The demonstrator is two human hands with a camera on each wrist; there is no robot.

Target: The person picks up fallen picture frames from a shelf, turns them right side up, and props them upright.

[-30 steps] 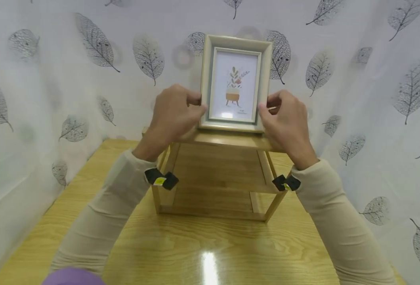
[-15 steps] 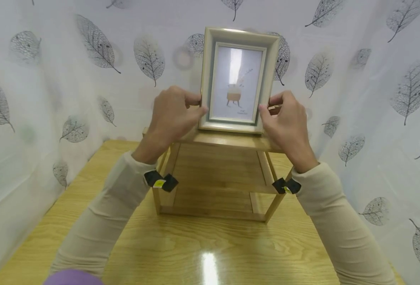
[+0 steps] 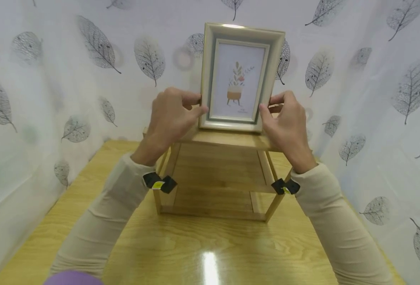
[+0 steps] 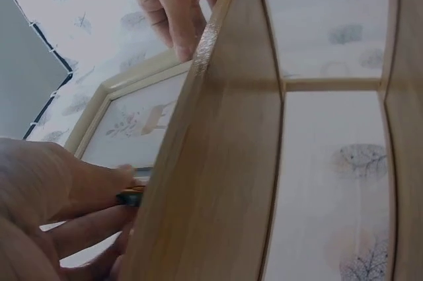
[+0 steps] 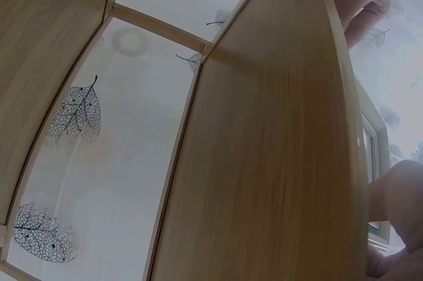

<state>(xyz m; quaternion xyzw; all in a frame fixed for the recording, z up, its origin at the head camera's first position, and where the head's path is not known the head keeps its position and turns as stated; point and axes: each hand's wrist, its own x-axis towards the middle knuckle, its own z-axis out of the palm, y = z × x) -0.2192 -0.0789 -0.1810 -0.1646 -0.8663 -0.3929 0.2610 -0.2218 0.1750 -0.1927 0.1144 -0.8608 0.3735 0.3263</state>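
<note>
Cream-coloured picture frame (image 3: 239, 81) stands roughly upright on top tier of wooden rack (image 3: 217, 164), lower sides pinched by left hand (image 3: 172, 113) and right hand (image 3: 285, 118). Seating on rack seems done; letting go not yet done, final angle perhaps unsettled.

Head view bright; white glare on table (image 3: 174, 247) (bottom centre); wrist views dimmer.

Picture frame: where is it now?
In the head view, the picture frame is high, just right of centre, at the top of the wooden shelf, between left hand and right hand.
</note>
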